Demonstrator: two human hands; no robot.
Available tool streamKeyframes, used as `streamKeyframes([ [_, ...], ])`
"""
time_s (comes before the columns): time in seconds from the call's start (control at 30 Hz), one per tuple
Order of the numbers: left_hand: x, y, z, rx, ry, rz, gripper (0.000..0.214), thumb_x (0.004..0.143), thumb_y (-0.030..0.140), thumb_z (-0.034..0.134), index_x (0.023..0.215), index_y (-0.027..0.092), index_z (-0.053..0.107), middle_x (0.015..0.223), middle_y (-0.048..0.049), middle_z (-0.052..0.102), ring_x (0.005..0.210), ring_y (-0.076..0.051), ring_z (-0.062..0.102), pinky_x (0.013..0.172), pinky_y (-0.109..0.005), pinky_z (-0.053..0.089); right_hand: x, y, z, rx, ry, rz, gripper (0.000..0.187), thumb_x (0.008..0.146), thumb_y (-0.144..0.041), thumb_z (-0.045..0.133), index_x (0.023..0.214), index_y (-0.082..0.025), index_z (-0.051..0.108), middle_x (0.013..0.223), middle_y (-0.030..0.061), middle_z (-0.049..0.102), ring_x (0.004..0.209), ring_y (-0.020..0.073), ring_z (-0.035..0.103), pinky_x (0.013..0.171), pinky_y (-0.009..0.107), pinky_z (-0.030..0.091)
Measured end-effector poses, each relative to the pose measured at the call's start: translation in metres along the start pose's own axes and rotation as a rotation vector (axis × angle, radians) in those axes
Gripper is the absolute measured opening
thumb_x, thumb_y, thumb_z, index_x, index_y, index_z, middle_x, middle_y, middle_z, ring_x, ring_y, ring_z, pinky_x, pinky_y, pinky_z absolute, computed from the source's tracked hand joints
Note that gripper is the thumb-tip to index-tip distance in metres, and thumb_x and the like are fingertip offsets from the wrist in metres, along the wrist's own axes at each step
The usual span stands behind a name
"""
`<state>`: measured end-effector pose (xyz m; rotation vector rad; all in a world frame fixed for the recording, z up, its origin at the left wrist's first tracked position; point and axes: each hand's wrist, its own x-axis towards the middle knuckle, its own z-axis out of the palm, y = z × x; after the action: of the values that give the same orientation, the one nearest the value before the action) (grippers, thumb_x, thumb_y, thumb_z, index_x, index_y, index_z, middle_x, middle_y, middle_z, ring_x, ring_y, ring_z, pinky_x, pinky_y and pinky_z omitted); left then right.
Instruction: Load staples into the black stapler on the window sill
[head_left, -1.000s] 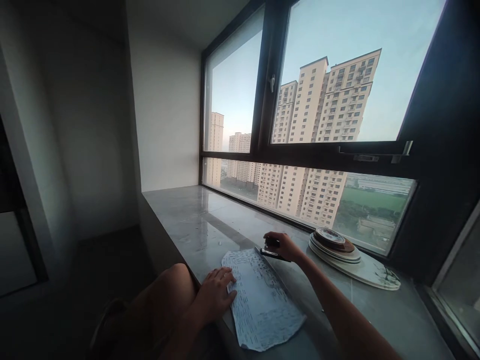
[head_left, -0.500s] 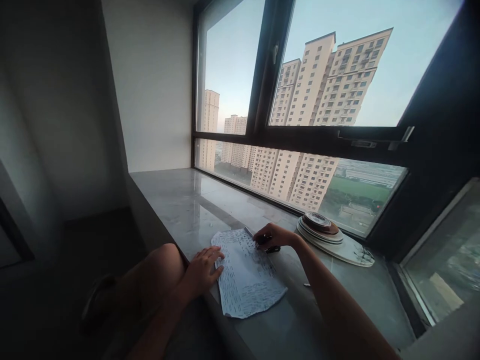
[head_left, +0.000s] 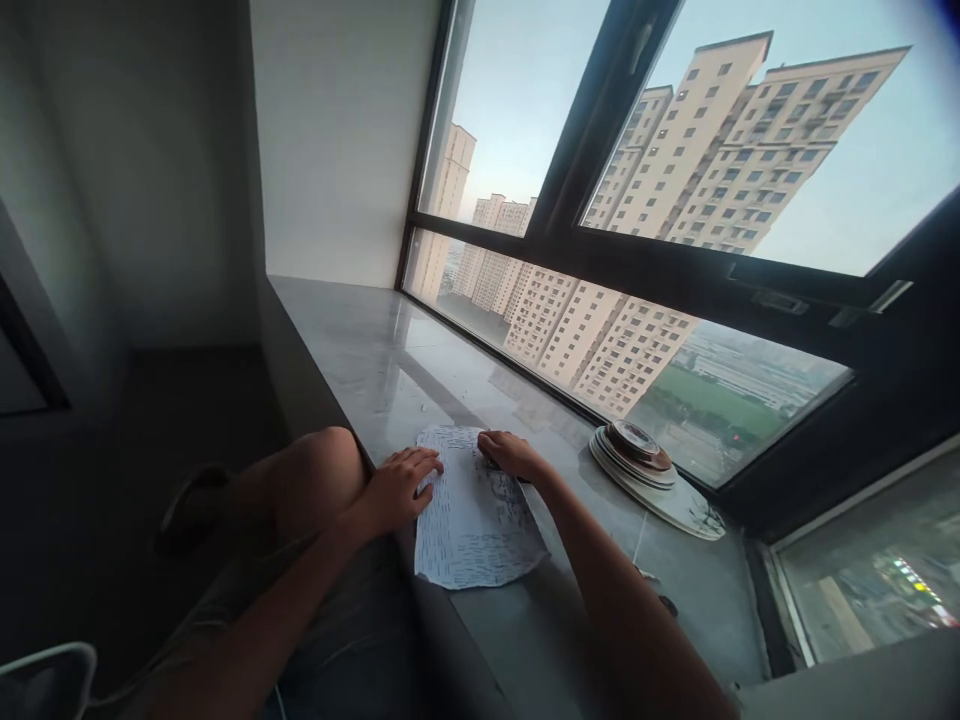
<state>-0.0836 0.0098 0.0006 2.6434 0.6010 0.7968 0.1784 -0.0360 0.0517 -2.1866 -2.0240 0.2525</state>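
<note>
A printed sheet of paper [head_left: 469, 515] lies on the grey marble windowsill [head_left: 375, 350] in front of me. My left hand [head_left: 397, 485] rests flat on the sheet's left edge with its fingers stretched out. My right hand [head_left: 510, 453] lies on the sheet's upper right part, fingers curled over a small dark object that is mostly hidden under it. My bare knee [head_left: 322, 470] is against the sill's front edge.
A stack of round plates [head_left: 652, 475] sits on the sill to the right, close to the window glass. A small dark item [head_left: 664, 603] lies on the sill near my right forearm. The sill stretches away to the far white wall.
My right hand has slid leftward from the sheet's right side onto its top, taking the dark object along. The left hand stays on the left edge. The camera has tilted down.
</note>
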Motion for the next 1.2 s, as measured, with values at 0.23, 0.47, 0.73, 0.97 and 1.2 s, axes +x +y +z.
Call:
streamKeyframes([
  [0.23, -0.003, -0.003, 0.002, 0.007, 0.003, 0.011, 0.037, 0.082, 0.017, 0.054, 0.116, 0.026, 0.064, 0.134, -0.0045, 0.059, 0.126, -0.025, 0.05, 0.109, -0.045, 0.037, 0.0, -0.002, 0.002, -0.124, -0.023, 0.077, 0.043, 0.097, -0.034, 0.03, 0.077, -0.018, 0.065, 0.082, 0.0069, 0.068, 0.07, 0.0179, 0.057, 0.059, 0.026, 0.032],
  [0.47, -0.003, -0.003, 0.003, -0.015, 0.016, -0.002, 0.036, 0.081, 0.017, 0.054, 0.114, 0.027, 0.064, 0.133, -0.004, 0.06, 0.125, -0.025, 0.051, 0.109, -0.044, 0.036, -0.003, -0.009, 0.009, -0.245, 0.01, 0.106, 0.041, 0.098, -0.034, 0.033, 0.084, -0.017, 0.068, 0.09, 0.0112, 0.069, 0.083, 0.0208, 0.061, 0.069, 0.028, 0.038],
  [0.73, -0.002, -0.002, 0.005, 0.006, 0.001, -0.007, 0.032, 0.082, 0.018, 0.053, 0.112, 0.026, 0.063, 0.132, -0.0036, 0.059, 0.124, -0.026, 0.05, 0.108, -0.045, 0.036, -0.01, -0.021, 0.02, -0.424, 0.131, -0.021, 0.039, 0.103, -0.04, 0.024, 0.115, -0.021, 0.056, 0.112, 0.0135, 0.061, 0.108, 0.027, 0.051, 0.086, 0.038, 0.04],
  [0.97, -0.002, 0.002, 0.001, 0.005, 0.011, -0.006, 0.034, 0.081, 0.016, 0.053, 0.112, 0.026, 0.063, 0.131, -0.0043, 0.059, 0.124, -0.025, 0.05, 0.108, -0.044, 0.037, -0.005, -0.026, 0.016, -0.316, 0.103, -0.041, 0.03, 0.1, -0.039, 0.037, 0.107, -0.02, 0.06, 0.109, 0.0132, 0.06, 0.106, 0.0272, 0.052, 0.087, 0.039, 0.041],
  [1.2, -0.004, -0.003, 0.004, -0.032, 0.054, -0.015, 0.036, 0.082, 0.013, 0.051, 0.112, 0.028, 0.065, 0.132, -0.0038, 0.057, 0.126, -0.026, 0.049, 0.106, -0.044, 0.039, -0.029, 0.056, -0.025, 0.294, -0.037, -0.385, 0.045, 0.077, -0.056, 0.07, 0.103, -0.019, 0.064, 0.094, 0.0023, 0.066, 0.086, 0.0201, 0.059, 0.076, 0.028, 0.046],
])
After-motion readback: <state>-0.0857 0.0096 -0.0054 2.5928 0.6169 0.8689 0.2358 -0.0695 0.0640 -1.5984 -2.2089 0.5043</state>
